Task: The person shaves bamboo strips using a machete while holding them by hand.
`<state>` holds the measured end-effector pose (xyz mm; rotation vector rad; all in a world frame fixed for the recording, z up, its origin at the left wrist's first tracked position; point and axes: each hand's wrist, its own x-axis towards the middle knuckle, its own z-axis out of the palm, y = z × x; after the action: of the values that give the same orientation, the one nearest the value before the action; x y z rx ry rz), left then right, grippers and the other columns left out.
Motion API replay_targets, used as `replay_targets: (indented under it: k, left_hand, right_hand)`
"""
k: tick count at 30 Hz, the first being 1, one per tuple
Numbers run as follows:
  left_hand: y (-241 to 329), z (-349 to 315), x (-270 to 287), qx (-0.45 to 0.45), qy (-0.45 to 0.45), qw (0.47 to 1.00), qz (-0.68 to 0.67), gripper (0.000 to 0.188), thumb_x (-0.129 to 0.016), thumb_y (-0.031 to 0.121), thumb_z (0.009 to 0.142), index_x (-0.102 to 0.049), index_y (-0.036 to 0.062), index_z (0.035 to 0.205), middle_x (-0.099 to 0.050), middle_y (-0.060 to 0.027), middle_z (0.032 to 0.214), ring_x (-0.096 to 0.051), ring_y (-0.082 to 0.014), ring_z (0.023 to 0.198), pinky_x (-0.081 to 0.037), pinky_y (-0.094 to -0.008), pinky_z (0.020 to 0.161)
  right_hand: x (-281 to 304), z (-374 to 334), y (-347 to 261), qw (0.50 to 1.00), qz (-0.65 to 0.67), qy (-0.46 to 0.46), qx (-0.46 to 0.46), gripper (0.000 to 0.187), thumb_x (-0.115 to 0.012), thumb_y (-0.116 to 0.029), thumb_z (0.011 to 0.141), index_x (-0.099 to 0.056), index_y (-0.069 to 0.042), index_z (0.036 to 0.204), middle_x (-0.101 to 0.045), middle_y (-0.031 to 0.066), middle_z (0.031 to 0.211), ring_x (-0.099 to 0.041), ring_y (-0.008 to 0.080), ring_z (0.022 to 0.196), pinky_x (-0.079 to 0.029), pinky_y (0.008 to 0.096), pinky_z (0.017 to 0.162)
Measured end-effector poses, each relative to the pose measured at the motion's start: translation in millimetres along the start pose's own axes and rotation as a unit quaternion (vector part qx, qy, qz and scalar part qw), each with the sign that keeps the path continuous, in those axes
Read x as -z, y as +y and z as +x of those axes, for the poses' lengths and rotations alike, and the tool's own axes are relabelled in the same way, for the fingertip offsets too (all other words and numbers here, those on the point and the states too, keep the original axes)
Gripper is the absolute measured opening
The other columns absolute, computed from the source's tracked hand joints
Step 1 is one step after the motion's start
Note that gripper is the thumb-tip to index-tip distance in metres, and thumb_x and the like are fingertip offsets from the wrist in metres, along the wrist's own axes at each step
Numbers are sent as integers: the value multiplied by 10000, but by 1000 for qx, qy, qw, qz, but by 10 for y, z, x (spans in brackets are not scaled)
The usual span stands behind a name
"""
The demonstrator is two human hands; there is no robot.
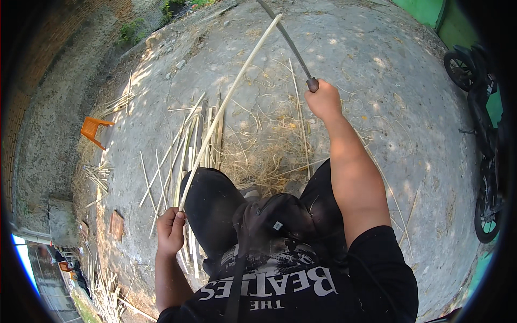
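Bamboo strip (229,97) gripped low in the left hand (171,232) could slip, letting the long knife (285,39) clenched in the right hand (323,99) glance toward that fist.

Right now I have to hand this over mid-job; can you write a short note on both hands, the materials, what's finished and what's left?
Left hand: closed on the lower end of a long pale bamboo strip that slants up and away.
Right hand: raised, gripping the handle of a long dark-bladed knife, blade meeting the strip near its far end.
Done: a bundle of split pale bamboo slats lies on the concrete ground ahead, with dry curled shavings beside it.
Left: the held strip looks unfinished.
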<state>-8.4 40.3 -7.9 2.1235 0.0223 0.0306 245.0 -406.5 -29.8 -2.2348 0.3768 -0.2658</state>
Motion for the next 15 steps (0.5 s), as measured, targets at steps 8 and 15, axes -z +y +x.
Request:
replay_targets:
  k: [8,15]
  left_hand:
    - [104,248,-137,3,13,1000,14,252,-556,169,1046,-625,-5,877,-582,-9,731,-499,-71,701,-413,-263,631]
    - [-37,261,-174,26,20,999,32,245,-542,172,1051,-628,4,895,-568,6,719,-483,-65,681,-393,-262,608]
  right_hand:
    - [-111,-146,-108,994,54,-16,99,196,-673,-201,806,-651,-42,920,-655,147,759,-629,330,693,-477,433,659]
    - [-38,-108,-93,992,108,41,41,231,-682,-193,801,-670,-44,977,-693,175,792,-675,362,742,-512,438,681]
